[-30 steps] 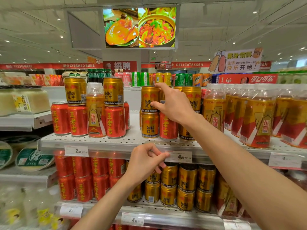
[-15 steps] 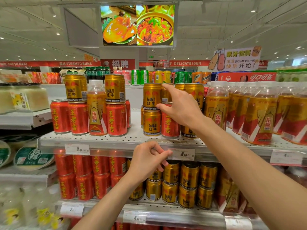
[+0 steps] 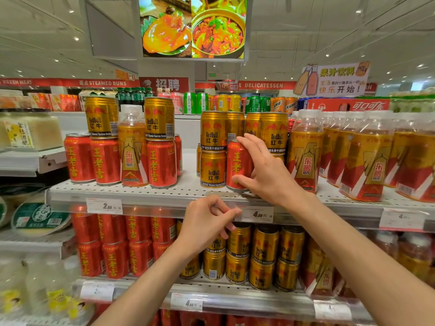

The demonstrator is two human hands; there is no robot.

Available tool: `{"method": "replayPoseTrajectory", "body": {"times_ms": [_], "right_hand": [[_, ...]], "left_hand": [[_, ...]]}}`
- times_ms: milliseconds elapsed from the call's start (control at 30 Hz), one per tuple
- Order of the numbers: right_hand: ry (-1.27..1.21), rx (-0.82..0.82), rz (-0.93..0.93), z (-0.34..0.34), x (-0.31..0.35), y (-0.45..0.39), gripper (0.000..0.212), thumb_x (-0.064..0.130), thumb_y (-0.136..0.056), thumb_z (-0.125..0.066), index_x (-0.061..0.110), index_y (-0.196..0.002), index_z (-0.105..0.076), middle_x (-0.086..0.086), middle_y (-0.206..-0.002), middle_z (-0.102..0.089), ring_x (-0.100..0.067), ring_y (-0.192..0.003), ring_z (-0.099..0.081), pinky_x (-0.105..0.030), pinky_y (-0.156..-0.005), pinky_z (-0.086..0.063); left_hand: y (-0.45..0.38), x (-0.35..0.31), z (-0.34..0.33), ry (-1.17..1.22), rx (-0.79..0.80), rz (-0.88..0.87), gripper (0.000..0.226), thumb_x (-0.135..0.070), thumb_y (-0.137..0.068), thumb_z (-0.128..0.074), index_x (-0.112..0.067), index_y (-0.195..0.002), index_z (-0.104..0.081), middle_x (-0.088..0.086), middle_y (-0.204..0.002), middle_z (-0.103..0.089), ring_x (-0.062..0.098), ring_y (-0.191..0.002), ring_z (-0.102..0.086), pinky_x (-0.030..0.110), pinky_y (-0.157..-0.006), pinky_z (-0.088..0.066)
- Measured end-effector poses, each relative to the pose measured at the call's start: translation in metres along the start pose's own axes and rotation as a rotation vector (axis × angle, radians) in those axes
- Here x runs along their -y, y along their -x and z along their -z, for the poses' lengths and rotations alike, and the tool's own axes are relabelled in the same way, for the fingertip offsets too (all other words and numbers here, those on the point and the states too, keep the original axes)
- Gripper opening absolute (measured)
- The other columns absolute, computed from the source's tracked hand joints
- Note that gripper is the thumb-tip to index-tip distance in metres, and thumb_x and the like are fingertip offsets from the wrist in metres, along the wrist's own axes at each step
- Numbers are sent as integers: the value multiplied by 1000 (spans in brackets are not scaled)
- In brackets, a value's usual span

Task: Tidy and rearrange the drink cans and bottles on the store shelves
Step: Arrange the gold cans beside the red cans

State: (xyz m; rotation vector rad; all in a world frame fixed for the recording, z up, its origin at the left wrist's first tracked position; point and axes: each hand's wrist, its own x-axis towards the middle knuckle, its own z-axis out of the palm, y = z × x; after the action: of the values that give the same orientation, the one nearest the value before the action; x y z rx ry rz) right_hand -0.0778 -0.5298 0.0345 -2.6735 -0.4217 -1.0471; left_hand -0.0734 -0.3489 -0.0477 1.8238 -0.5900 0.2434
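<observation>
My right hand [image 3: 266, 170] grips a red can [image 3: 236, 164] that stands on the upper white shelf [image 3: 188, 192] among stacked gold cans [image 3: 213, 149]. Fingers reach over its top and the thumb wraps its lower side. Just below the shelf edge my left hand [image 3: 207, 222] hovers with fingers loosely curled, holding nothing. To the left stands a mixed group: red cans [image 3: 106, 161] topped by gold cans [image 3: 101, 117] and one orange bottle [image 3: 133, 147]. A row of orange bottles [image 3: 364, 156] fills the shelf's right side.
The lower shelf holds stacked red cans [image 3: 113, 245] on the left and gold cans [image 3: 263, 257] in the middle. Price tags [image 3: 104, 206] line the shelf edges. Tubs sit on a side shelf [image 3: 30, 161] at far left. More drinks [image 3: 235, 103] stand behind.
My right hand has dropped from the upper gold can down onto the red can and now wraps it. My left hand stays near the shelf edge.
</observation>
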Motion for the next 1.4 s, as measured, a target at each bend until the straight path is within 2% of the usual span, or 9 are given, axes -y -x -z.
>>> {"method": "replayPoseTrajectory", "body": {"times_ms": [300, 500, 567, 633, 733, 800, 900, 1000, 1400], "right_hand": [[19, 7, 9, 3, -2, 2, 89, 39, -86, -77, 24, -156, -25, 0, -167, -17, -19, -76, -68, -39, -75, -61], [112, -25, 16, -2, 0, 7, 88, 43, -91, -69, 25, -160, -16, 4, -169, -6, -15, -68, -66, -33, -62, -59], [125, -91, 63, -1, 0, 14, 80, 40, -93, -66, 22, -158, -23, 2, -168, -14, -14, -69, -66, -31, -57, -59], [112, -207, 70, 2, -3, 26, 69, 37, -94, -65, 16, -153, -35, -4, -158, -34, -14, -71, -65, -31, -54, -59], [99, -376, -65, 10, -17, 41, 64, 37, -94, -65, 12, -149, -42, -3, -120, -54, -8, -61, -52, -25, -46, -50], [116, -363, -178, 14, -26, 45, 73, 41, -95, -63, 13, -155, -32, 6, -94, -54, -6, -56, -46, -20, -46, -42], [188, -241, -274, 10, -33, 43, 91, 52, -95, -58, 17, -161, -6, 9, -72, -57, -12, -57, -56, -35, -52, -55], [194, -211, -318, 3, -35, 37, 93, 56, -94, -54, 21, -160, 0, 8, -68, -59, -14, -58, -60, -42, -57, -58], [254, -137, -261, 9, -36, 44, 93, 53, -95, -56, 20, -161, 2, 8, -70, -57, -11, -58, -58, -37, -56, -58]], "left_hand": [[1, -2, 0, -15, 3, 8, 29, -32, -86, -82, -7, -80, -70, 5, -60, -76, 28, -58, -76, 49, -64, -65], [1, -4, -2, -10, -15, 17, 31, -34, -84, -83, -7, -78, -70, 4, -59, -76, 28, -58, -76, 50, -66, -65], [2, -5, -2, -7, -18, 13, 31, -33, -84, -83, -7, -77, -69, 5, -59, -76, 28, -58, -76, 50, -65, -65], [2, -6, -1, -7, -13, 15, 31, -33, -84, -83, -6, -78, -69, 5, -59, -76, 28, -58, -76, 50, -65, -65], [1, -6, 0, -4, -3, 24, 32, -32, -84, -83, -4, -78, -69, 6, -59, -76, 30, -59, -76, 51, -65, -65], [0, -6, 0, -9, 3, 22, 32, -32, -85, -83, -4, -78, -68, 6, -59, -76, 30, -59, -76, 51, -63, -65], [0, -7, 0, -9, 7, 22, 31, -31, -85, -83, -4, -78, -68, 7, -59, -76, 29, -57, -75, 48, -59, -65], [1, -8, 1, -14, 10, 20, 32, -32, -85, -82, -4, -79, -67, 7, -59, -76, 29, -55, -75, 43, -57, -64], [2, -8, 2, -35, 20, 6, 30, -32, -86, -81, -6, -79, -68, 5, -59, -76, 27, -54, -74, 37, -54, -62]]}}
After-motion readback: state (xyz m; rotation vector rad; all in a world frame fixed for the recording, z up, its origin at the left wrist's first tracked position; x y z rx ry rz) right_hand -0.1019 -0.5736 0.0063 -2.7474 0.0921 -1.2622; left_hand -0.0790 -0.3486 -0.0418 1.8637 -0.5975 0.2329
